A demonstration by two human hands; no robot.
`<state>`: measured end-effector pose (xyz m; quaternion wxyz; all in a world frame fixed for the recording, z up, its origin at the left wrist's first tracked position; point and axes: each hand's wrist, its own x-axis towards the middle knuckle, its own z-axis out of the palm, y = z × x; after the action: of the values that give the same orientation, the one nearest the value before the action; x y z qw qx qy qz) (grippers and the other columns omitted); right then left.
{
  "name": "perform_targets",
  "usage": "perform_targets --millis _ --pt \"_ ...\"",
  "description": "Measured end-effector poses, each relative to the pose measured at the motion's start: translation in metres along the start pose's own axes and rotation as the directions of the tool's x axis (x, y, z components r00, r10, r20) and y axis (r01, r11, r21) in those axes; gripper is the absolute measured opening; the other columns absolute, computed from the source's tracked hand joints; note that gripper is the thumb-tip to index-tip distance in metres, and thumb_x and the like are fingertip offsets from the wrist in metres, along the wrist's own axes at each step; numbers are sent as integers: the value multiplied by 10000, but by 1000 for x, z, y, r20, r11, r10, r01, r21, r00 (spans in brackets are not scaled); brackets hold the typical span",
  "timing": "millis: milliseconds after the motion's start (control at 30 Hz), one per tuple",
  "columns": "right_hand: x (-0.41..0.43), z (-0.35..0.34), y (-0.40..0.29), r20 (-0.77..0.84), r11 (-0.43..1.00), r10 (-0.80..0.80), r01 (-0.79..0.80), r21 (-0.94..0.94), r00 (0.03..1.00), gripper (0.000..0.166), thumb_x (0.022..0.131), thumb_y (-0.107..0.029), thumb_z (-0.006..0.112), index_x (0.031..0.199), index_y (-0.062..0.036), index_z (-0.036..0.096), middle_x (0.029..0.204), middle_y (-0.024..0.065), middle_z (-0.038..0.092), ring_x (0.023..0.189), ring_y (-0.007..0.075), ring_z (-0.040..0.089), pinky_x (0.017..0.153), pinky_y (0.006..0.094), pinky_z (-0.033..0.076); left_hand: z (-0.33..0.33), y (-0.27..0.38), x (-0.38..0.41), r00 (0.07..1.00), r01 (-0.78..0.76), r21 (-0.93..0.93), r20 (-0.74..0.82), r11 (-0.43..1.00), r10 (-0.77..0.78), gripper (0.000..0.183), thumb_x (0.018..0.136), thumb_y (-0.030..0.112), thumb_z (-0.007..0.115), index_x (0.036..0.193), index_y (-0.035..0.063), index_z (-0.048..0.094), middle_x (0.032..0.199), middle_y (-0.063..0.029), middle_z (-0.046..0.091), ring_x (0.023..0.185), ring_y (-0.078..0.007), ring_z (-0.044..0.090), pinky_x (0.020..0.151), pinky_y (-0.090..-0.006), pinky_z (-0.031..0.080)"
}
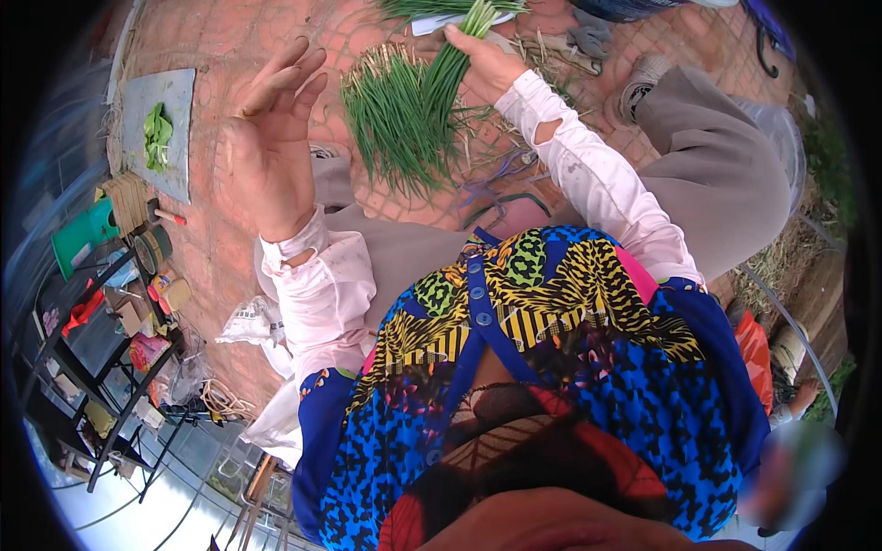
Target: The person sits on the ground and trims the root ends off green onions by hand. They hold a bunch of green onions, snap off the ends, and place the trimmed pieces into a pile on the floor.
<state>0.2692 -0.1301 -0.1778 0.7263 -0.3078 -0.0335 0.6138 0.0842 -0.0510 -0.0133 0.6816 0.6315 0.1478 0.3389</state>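
My right hand (490, 67) grips a bunch of green chives (446, 69) near its pale stem ends, with the dark leaves hanging down. The lower leaves overlap a larger pile of chives (393, 117) lying on the brick paving, its stem ends towards the top of the view. To the left of that pile, my left hand (275, 148) is raised palm up with its fingers apart and nothing in it. More chives (441, 7) lie across a white object (431, 25) at the top edge, only partly in view.
Leafy greens (158, 136) lie on a grey board (180, 89) at the left. Below stand a hammer (167, 215), a green bucket (81, 237) and a cluttered black rack (103, 386). Grey gloves (589, 34) and purple ties (506, 172) lie on the paving. Another person's hand (805, 398) shows at lower right.
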Motion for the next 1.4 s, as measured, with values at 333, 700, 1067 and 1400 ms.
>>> perform_targets --millis 333,700,1067,1400 --pt "160 -79 -56 -226 629 -115 248 737 967 206 926 -220 479 926 -29 554 939 129 598 952 315 554 941 433 432 20 9 4 991 107 137 -91 985 -95 735 874 593 369 1065 -91 559 1107 -230 560 860 -264 609 769 -348 452" --pt "245 -207 -24 -376 800 -121 314 511 919 245 919 -232 489 1042 -29 547 1024 122 590 988 276 550 912 413 425 16 12 8 988 130 178 -110 975 -112 771 863 630 341 1025 -87 574 1071 -221 572 802 -245 619 713 -320 469" --pt "198 -216 -65 -353 985 -53 -10 -172 934 210 906 -179 514 1041 -21 547 981 96 616 940 239 594 826 357 480 28 2 0 847 -91 429 -442 899 296 353 904 312 486 957 -30 557 752 -94 538 571 -133 473 532 -256 404" --pt "137 -155 60 -455 649 99 -404 -645 885 238 878 -85 530 1099 4 519 1027 114 629 839 220 644 676 310 539 -52 44 -44 888 -58 -396 -441 917 -134 504 931 363 433 1162 -82 489 1110 -189 492 788 -183 385 696 -302 321"
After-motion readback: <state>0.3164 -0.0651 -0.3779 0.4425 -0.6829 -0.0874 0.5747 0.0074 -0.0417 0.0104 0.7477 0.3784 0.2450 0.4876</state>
